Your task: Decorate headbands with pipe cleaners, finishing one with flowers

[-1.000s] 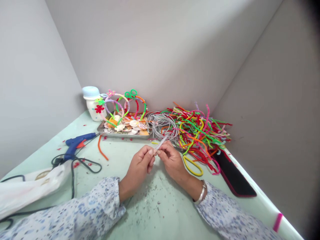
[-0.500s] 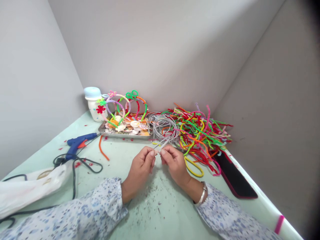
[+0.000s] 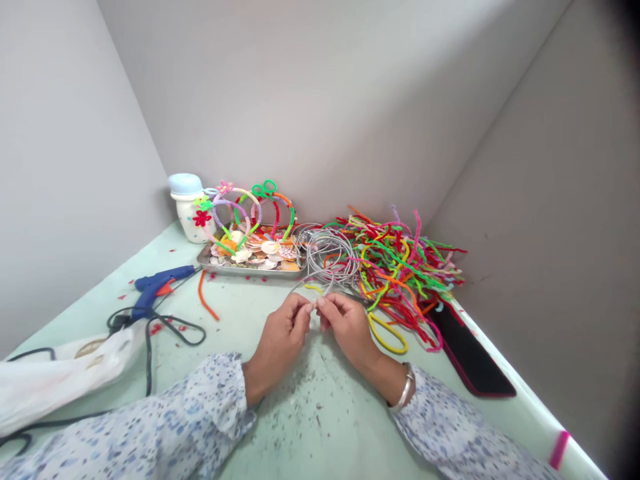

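Note:
My left hand (image 3: 280,340) and my right hand (image 3: 347,327) meet fingertip to fingertip over the pale green table (image 3: 310,413). Both pinch a thin grey pipe cleaner (image 3: 320,288) that arches up between them and bends down toward the far side. Just beyond it lies a coil of grey headband wires (image 3: 327,253). A yellow pipe cleaner loop (image 3: 387,337) rests beside my right hand. A silver bangle sits on my right wrist.
A heap of coloured pipe cleaners (image 3: 400,263) fills the back right. A metal tray (image 3: 250,263) with shells and decorated headbands, and a white jar (image 3: 187,210), stand at the back. A blue glue gun (image 3: 157,285) with black cord lies left. A dark phone (image 3: 470,350) lies right.
The grey pipe cleaner, straight and pointing up-right a second ago, is now bent into an arch. My hands have drawn slightly closer and lower.

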